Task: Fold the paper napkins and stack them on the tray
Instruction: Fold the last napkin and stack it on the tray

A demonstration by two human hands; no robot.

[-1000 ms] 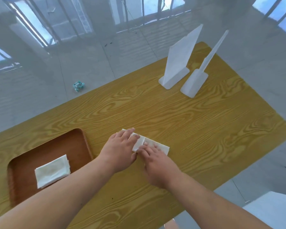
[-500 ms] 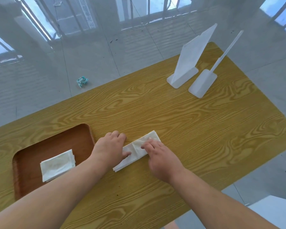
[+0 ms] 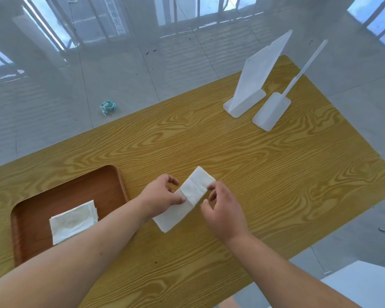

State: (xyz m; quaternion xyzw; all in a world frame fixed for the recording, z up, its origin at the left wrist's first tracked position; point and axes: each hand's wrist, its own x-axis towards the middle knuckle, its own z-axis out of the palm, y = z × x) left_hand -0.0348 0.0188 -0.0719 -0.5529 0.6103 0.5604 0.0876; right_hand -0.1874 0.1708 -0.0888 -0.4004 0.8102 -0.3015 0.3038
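In the head view, at the near left of the wooden table (image 3: 265, 174), sits the brown tray (image 3: 40, 230), already holding a small stack of folded napkins (image 3: 72, 222) near its right half; how many lie in the stack cannot be told. Just right of the tray, flat on the table and angled from near-left to far-right, lies the napkin in work (image 3: 187, 196), a long strip with crease lines across its middle: judged partly folded, with at least one more fold across its length to come, then the move onto the stack. No further loose napkins in sight, so probably close to the end.

Left hand (image 3: 160, 195) set on the strip's left side, thumb tip pressed onto the paper near the middle crease, the other fingers curled and lifted clear above the table. Right hand (image 3: 222, 207) at the strip's right edge, fingers loosely curled, index and thumb tips close at the paper's far-right edge; whether really pinching it or only touching cannot be told. Both forearms reaching in from the near edge, wrists low over the table.

Beyond, at the far right of the table, two white plastic stands (image 3: 253, 85), well apart from the work.
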